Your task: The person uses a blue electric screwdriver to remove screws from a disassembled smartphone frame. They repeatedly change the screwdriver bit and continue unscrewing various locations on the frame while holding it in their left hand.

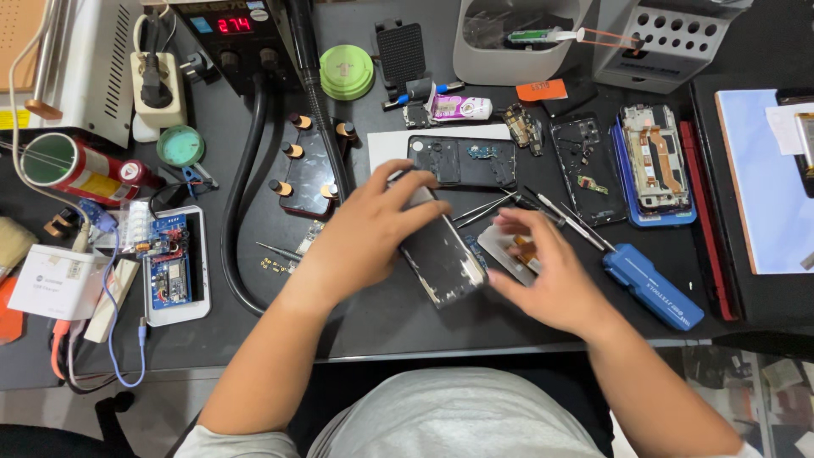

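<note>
Gripping the upper end of a dark phone (441, 254) lying tilted on the black counter (381, 318), the left hand (369, 229) curled around it; the right hand (543, 276) touched its lower edge, fingers loosely spread, beside tweezers (487, 208).

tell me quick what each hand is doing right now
Left hand: fingers closed on the dark phone.
Right hand: blurred beside the phone, grip cannot be told.

Phone repair workshop, opened phones (649, 161), soldering station (233, 34)

A black worktable (407, 326) under even light, pale tiled floor (51, 416) below
</note>
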{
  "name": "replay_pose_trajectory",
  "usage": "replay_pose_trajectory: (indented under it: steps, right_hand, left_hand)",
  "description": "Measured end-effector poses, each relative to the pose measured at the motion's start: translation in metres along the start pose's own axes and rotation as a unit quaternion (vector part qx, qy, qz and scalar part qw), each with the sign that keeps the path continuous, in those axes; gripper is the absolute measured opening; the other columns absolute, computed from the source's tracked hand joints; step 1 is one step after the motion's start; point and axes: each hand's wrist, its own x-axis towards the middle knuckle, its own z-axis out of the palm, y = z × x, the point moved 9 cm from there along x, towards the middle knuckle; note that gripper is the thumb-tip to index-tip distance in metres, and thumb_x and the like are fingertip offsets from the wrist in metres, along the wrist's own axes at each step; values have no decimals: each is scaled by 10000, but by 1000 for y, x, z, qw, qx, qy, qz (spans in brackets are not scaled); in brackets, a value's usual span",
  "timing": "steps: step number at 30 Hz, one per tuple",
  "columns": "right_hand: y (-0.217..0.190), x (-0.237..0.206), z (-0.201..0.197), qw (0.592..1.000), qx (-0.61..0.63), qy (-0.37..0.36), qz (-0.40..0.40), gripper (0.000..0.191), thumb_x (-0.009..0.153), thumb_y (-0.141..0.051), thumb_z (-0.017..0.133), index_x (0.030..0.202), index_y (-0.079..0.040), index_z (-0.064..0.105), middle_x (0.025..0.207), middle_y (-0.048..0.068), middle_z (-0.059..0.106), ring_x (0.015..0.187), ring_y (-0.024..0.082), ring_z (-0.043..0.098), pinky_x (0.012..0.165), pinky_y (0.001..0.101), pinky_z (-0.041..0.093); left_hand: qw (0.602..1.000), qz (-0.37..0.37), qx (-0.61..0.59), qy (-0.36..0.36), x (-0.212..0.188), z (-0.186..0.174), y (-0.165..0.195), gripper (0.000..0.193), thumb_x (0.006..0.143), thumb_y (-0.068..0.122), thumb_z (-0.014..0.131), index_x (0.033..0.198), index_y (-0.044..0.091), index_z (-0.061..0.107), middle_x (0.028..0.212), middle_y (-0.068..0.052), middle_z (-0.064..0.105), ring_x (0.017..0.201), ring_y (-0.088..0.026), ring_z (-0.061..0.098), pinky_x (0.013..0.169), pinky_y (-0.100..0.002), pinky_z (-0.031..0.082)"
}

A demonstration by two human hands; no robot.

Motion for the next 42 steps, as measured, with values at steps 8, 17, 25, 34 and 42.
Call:
replay_pose_trajectory:
  steps: [8, 17, 25, 34, 42]
  right_hand:
    - [28, 48, 45, 765, 611, -152, 134, 586, 967, -83, 537, 1533, 10, 416, 1327, 197, 636, 1149, 248, 654, 962, 363, 550]
    - [43, 89, 10, 850, 525, -6, 31, 587, 942, 56, 537, 1497, -53, 383, 1372, 139, 568, 1271, 222, 587, 1077, 361, 506]
    - [57, 84, 11, 877, 480, 14, 19, 638, 949, 81, 533, 1515, -90, 291, 1451, 132, 502, 1354, 232, 531, 1117, 402, 474]
    - [45, 73, 24, 858, 512, -41, 22, 657, 971, 34, 557, 1560, -84, 291, 1438, 157, 524, 1321, 243, 559, 1092, 408, 483]
    - [5, 65, 45, 947, 308, -70, -53, 513, 1045, -41, 512, 1539, -11, 375, 1534, 105, 491, 1442, 181, 470, 1188, 311, 380]
  left_hand:
    - [998, 13, -32, 54, 16, -5, 5, 810, 623, -136, 665, 1373, 164, 602, 1415, -81, 550, 1372, -416, 469, 1094, -477, 468]
    - [797, -190, -480, 313, 6, 62, -94, 528, 987, -15, 588, 1482, 47, 412, 1387, -137, 563, 1177, -225, 634, 885, -313, 545]
    - [717, -199, -638, 200, 2, 140, -100, 457, 986, 24, 669, 1420, 22, 525, 1277, -88, 617, 1069, -141, 636, 736, -267, 556]
    - [606, -221, -738, 199, 3, 142, -95, 538, 1143, 400, 344, 1449, -2, 529, 1330, -139, 624, 1199, -215, 609, 992, -362, 522]
    - [429, -192, -871, 142, 9, 127, -64, 734, 1092, 504, 140, 1514, -22, 433, 1489, -184, 545, 1355, -340, 563, 1152, -473, 485]
